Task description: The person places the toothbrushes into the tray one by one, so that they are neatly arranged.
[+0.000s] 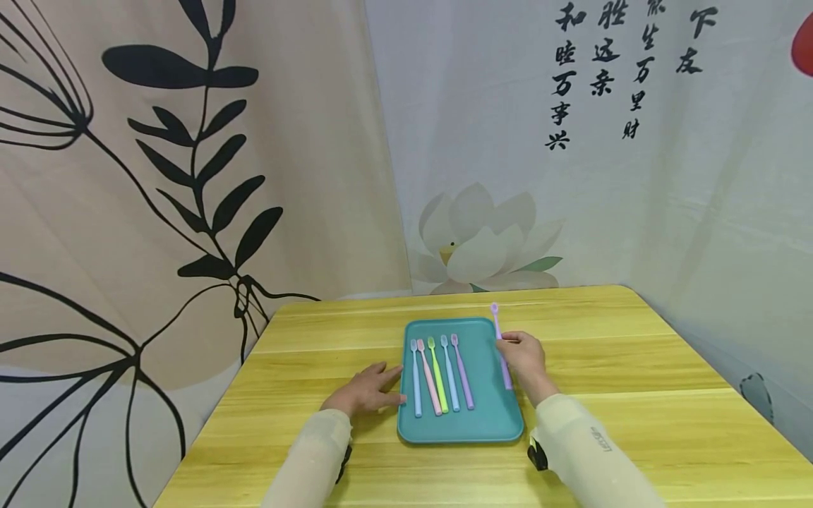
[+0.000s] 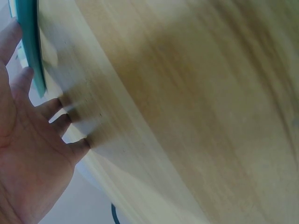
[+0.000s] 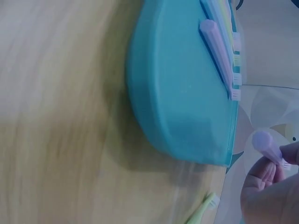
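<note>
Several toothbrushes lie side by side in a teal tray (image 1: 498, 423): a blue toothbrush (image 1: 416, 381), a pink toothbrush (image 1: 429, 379), a green toothbrush (image 1: 438, 377), another blue toothbrush (image 1: 450, 376) and a purple toothbrush (image 1: 464, 374). My right hand (image 1: 526, 360) pinches a light purple toothbrush (image 1: 505, 374) over the tray's right edge, its head pointing away from me. My left hand (image 1: 368, 390) has its fingers spread, with fingertips at the tray's left edge. In the left wrist view, thumb and index finger meet the tray's side (image 2: 30, 46).
The tray stands on a yellow wood-grain table (image 1: 641, 395). In the right wrist view, a green toothbrush (image 3: 202, 210) lies on the table beside the tray. Behind the table hangs a printed cloth (image 1: 330, 176) with plants and writing.
</note>
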`<state>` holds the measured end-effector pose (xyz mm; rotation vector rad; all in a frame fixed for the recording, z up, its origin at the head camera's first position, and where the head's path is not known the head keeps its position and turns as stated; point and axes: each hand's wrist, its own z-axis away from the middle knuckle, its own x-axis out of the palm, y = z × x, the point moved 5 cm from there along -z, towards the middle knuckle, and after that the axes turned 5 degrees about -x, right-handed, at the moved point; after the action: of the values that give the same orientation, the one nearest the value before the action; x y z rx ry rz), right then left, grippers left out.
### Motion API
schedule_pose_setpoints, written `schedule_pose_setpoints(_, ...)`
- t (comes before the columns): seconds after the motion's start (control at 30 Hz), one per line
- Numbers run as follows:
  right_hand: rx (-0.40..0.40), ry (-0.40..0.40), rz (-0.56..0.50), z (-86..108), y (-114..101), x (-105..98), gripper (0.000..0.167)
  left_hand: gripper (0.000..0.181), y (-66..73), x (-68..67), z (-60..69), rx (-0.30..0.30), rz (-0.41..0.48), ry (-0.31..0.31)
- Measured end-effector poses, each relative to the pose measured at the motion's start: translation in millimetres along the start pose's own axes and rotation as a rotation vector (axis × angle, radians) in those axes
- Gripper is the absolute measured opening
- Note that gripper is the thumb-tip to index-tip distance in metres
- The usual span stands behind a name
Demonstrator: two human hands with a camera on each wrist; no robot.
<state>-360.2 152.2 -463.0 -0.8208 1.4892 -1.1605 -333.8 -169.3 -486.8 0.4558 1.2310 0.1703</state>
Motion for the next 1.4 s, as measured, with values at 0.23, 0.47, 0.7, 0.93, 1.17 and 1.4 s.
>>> schedule_pose_setpoints(0.23,-0.034,0.02,0.029,2.0,1.7,7.7,0.031,0.076,-0.2,-0.2,0.1,0.001,0.009,0.003)
schedule_pose_setpoints(0.47,-0.037,0.007,0.045,4.7,0.9,16.1,0.031,0.076,0.5,-0.6,1.0,-0.006,0.014,0.003)
schedule_pose_setpoints(0.7,-0.016,-0.025,0.049,8.2,0.8,26.2,0.032,0.076,-0.8,-0.2,0.0,-0.004,0.019,0.002)
schedule_pose_setpoints(0.93,-0.038,-0.002,0.065,11.0,3.5,34.3,0.028,0.076,-0.8,-0.1,1.3,-0.003,0.025,0.004)
schedule_pose_setpoints(1.17,-0.037,-0.005,0.089,12.6,5.9,38.5,0.027,0.076,0.2,-0.6,1.4,-0.006,0.024,0.004)
schedule_pose_setpoints(1.4,-0.023,-0.018,0.091,15.2,8.5,44.2,0.027,0.076,-1.0,1.1,0.7,-0.008,0.021,0.009)
